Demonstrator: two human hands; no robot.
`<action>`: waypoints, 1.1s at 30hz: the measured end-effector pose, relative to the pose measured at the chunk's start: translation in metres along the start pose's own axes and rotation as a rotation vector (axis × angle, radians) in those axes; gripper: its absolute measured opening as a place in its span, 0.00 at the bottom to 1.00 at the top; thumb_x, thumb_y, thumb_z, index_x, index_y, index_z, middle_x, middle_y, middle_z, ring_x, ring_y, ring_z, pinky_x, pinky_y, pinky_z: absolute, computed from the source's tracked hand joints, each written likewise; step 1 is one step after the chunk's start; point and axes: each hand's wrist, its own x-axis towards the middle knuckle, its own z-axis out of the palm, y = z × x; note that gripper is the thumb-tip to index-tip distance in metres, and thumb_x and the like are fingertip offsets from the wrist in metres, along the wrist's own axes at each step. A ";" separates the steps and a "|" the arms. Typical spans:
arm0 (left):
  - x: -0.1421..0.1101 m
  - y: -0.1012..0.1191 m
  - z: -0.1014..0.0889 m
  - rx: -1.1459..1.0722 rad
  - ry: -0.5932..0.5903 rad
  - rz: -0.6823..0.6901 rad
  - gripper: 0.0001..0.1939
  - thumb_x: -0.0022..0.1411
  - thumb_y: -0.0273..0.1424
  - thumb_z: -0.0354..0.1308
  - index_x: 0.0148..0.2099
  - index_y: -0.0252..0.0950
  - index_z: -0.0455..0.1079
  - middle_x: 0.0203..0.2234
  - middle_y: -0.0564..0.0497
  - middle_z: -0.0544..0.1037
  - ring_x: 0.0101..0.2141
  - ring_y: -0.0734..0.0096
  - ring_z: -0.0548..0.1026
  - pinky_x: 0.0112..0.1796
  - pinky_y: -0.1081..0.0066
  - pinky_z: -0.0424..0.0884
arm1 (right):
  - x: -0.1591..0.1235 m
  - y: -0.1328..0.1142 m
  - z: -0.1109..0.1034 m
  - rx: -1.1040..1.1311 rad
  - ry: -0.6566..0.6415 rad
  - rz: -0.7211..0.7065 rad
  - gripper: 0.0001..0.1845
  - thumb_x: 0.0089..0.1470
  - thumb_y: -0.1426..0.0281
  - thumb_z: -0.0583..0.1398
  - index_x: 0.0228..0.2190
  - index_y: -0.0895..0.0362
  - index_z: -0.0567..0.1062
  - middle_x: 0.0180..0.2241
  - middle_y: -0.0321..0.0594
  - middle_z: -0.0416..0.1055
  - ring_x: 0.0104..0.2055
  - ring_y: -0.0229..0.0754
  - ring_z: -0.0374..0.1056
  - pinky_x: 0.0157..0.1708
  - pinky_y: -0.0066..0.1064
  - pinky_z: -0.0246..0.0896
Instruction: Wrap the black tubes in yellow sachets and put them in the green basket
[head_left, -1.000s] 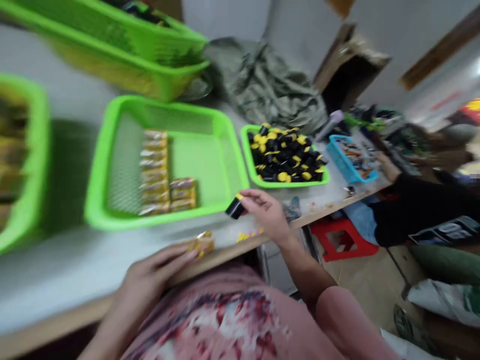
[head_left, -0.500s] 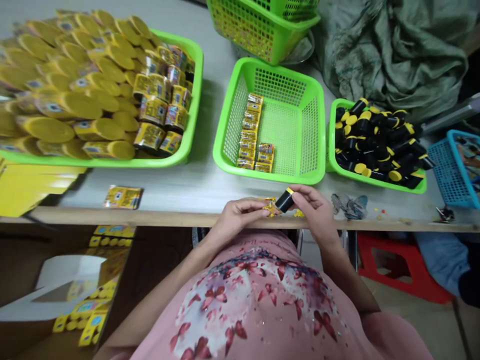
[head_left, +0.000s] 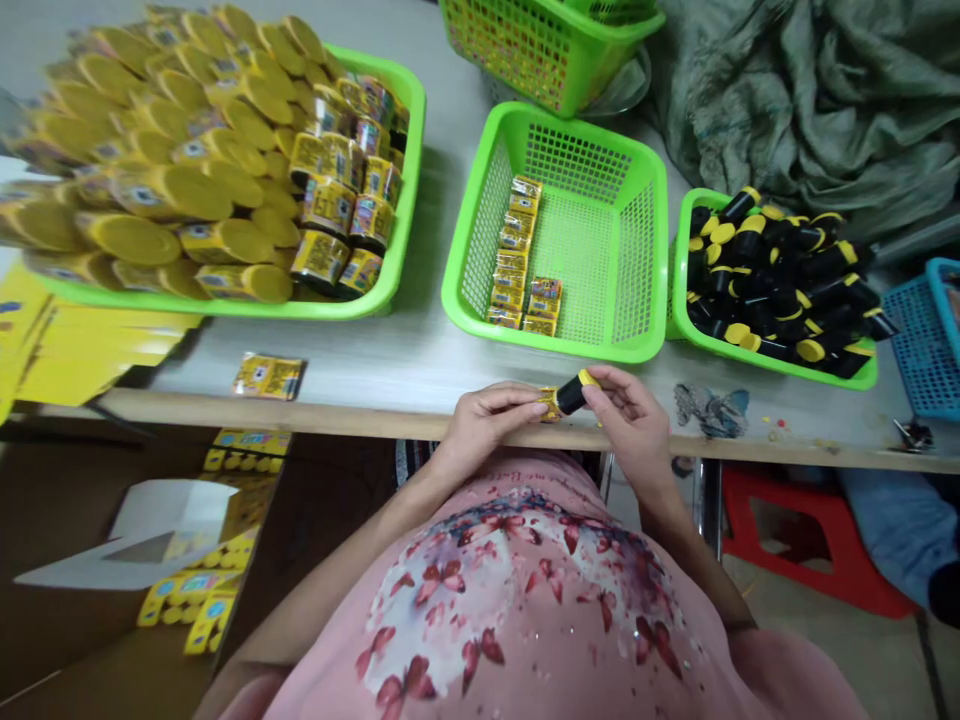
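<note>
My left hand [head_left: 487, 420] pinches a small yellow printed wrapper sleeve [head_left: 550, 404] at the bench's front edge. A black cylinder with a yellow cap [head_left: 571, 394] is held by its capped end in the fingers of my right hand [head_left: 636, 420]. Its black end meets the sleeve's mouth; how far it goes in I cannot tell. Beyond my hands, a green basket [head_left: 555, 345] holds a column of wrapped yellow cylinders [head_left: 512, 260] and a shorter one beside it. To the right, a smaller green basket [head_left: 772, 362] is heaped with black, yellow-capped cylinders [head_left: 795, 275].
At left, a large green basket [head_left: 409, 200] is piled with wrapped yellow cylinders [head_left: 225, 190]. A stack of flat wrappers [head_left: 268, 377] lies before it. Crumpled grey film [head_left: 712, 410] is right of my hands. Stacked green baskets [head_left: 517, 55] and a sack [head_left: 787, 110] stand behind.
The black cylinder has tilted more level and lines up with the wrapper sleeve, its end against the mouth. The view has shifted, moving the bench items slightly right.
</note>
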 end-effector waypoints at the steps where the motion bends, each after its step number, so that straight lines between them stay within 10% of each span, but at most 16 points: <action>1: 0.000 0.000 -0.001 -0.023 -0.010 -0.021 0.04 0.54 0.33 0.69 0.34 0.40 0.83 0.36 0.49 0.84 0.36 0.68 0.79 0.42 0.69 0.74 | 0.000 0.000 0.000 0.026 -0.009 0.021 0.15 0.49 0.60 0.69 0.38 0.53 0.80 0.37 0.38 0.80 0.40 0.40 0.76 0.42 0.36 0.76; 20: 0.001 0.004 0.010 -0.226 0.102 -0.083 0.17 0.40 0.34 0.77 0.34 0.36 0.80 0.28 0.54 0.82 0.28 0.73 0.75 0.33 0.73 0.71 | -0.010 0.003 0.024 0.030 0.047 -0.007 0.12 0.50 0.64 0.69 0.37 0.53 0.77 0.36 0.37 0.80 0.39 0.40 0.77 0.41 0.34 0.76; 28: 0.002 0.004 0.005 -0.378 -0.111 -0.191 0.15 0.49 0.36 0.74 0.39 0.35 0.82 0.26 0.52 0.82 0.26 0.74 0.77 0.34 0.73 0.73 | -0.008 0.015 0.010 -0.132 -0.117 -0.211 0.10 0.63 0.65 0.60 0.37 0.49 0.83 0.45 0.39 0.80 0.51 0.43 0.75 0.56 0.40 0.68; 33: 0.004 0.006 0.002 -0.410 -0.161 -0.260 0.17 0.48 0.39 0.75 0.37 0.34 0.82 0.27 0.51 0.83 0.25 0.73 0.78 0.33 0.72 0.74 | -0.007 0.017 0.003 0.055 -0.280 -0.080 0.13 0.61 0.63 0.63 0.47 0.44 0.80 0.51 0.35 0.79 0.55 0.42 0.73 0.58 0.39 0.68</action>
